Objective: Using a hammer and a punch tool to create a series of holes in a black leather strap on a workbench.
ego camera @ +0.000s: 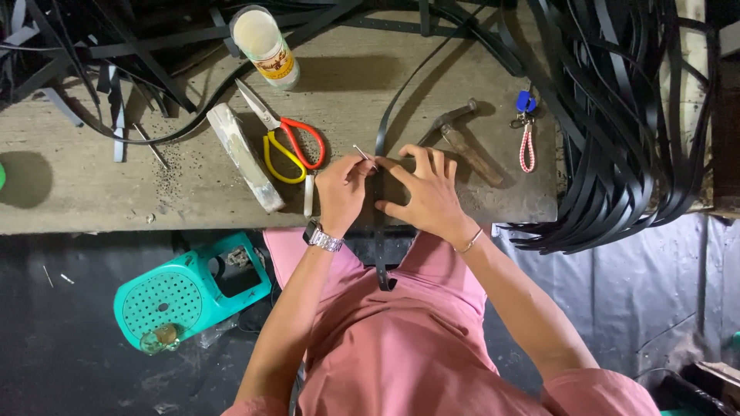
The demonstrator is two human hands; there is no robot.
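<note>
A narrow black belt strap (381, 139) runs from the far pile across the worn bench down over my lap. My left hand (340, 192), with a metal watch on the wrist, pinches a thin metal pin or awl (362, 152) at the strap's left edge. My right hand (426, 192) presses flat on the strap and a dark piece beneath it, fingers spread, thumb on the strap. Both hands sit close together at the bench's near edge.
Scissors with red and yellow handles (287, 142), a pale wooden block (245, 156), a hammer (459, 137), a capped jar (264, 45) and a blue key tag with cord (526, 127) lie on the bench. A heap of black straps (624, 131) fills the right. A teal stool (185, 293) lies on the floor.
</note>
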